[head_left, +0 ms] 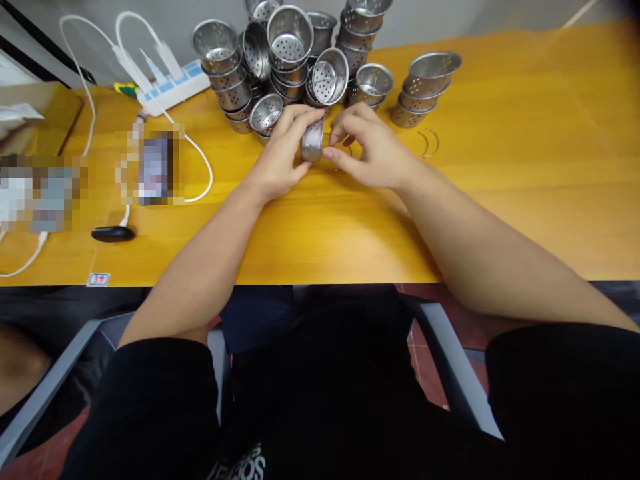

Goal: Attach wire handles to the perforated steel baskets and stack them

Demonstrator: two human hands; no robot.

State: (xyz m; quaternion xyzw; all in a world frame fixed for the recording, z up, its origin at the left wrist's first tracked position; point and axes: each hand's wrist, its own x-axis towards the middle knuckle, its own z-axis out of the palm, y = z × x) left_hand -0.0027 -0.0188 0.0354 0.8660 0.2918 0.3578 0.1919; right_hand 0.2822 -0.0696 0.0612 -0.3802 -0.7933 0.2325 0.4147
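My left hand [283, 155] grips a small perforated metal strainer cup [311, 141], tipped on its side, with the fingers over its top and the thumb below. At the cup's right end, my right hand [363, 143] has its thumb and bent fingers close together in a pinch. A thin line shows by those fingertips, but what they hold is too small to make out. Beneath the right hand, part of a thin curved wire [350, 152] shows on the table. Further right lie thin curved wires [431, 143].
Stacked strainer cups [290, 41] stand behind my hands, with a separate stack [424, 90] to the right. On the left are a white power strip [177, 90] with cables, a phone [155, 168] and a black oval device [113, 234]. The wooden table's front edge [330, 283] is near me.
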